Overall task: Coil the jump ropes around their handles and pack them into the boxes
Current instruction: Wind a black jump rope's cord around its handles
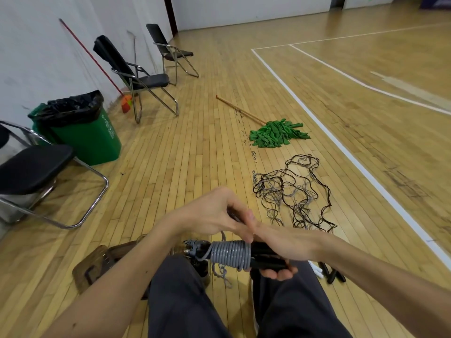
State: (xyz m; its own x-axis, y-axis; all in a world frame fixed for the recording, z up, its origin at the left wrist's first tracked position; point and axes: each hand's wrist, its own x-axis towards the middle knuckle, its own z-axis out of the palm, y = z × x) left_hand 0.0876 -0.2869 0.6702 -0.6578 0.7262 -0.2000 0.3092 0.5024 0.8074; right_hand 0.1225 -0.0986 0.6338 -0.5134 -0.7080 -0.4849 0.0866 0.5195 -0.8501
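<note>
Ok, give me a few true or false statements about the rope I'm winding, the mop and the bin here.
1. The grey rope is coiled round the black handles. True.
2. The green mop leans upright against the wall. False: it lies flat on the wooden floor.
3. The right hand grips the black handles. True.
4. The green bin has no liner. False: a black bag lines it.
5. A tangle of loose ropes lies on the floor beyond the hands. True.
</note>
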